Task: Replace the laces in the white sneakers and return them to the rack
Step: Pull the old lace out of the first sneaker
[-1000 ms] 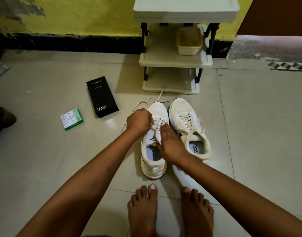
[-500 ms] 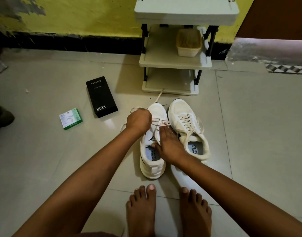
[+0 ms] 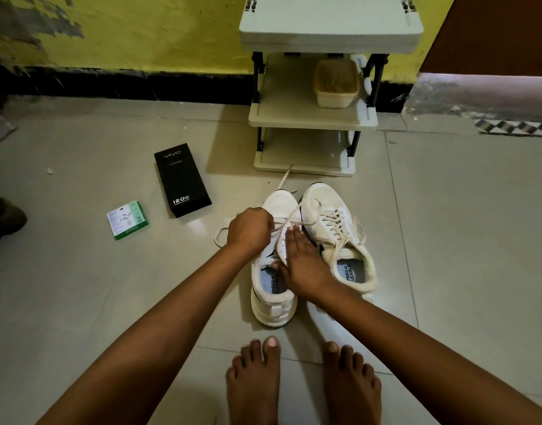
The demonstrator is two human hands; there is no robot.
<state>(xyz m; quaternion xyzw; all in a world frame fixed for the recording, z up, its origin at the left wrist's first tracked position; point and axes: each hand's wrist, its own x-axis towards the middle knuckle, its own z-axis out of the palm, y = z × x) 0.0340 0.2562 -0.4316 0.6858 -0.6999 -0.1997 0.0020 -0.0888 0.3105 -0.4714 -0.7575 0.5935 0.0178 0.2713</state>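
While my left hand (image 3: 249, 230) is curled into a fist around a cream flat lace (image 3: 289, 220), pulling it across the front of the left white canvas sneaker (image 3: 274, 271), my right hand (image 3: 303, 265) lies flat on that shoe's tongue, fingers straight and pressing down, holding nothing. I can see the lace run from my fist over to the right, with one loose end trailing forward to the foot of the pale grey plastic three-tier shoe rack (image 3: 312, 118) and a loop lying on the tile left of my wrist. The right white canvas sneaker (image 3: 337, 237) sits just beside the first, touching it, fully laced with its ends hanging loose. Both sneakers stand on the grey tiled floor (image 3: 462, 240), toes toward the rack, near it but not on it. A cream plastic tub (image 3: 337, 84) rests on the rack's middle shelf. Off to the left lie a black rectangular phone box (image 3: 182, 179) and a small green and white carton (image 3: 127, 219), apart from each other. My bare feet (image 3: 303, 384) are planted just behind the sneakers.
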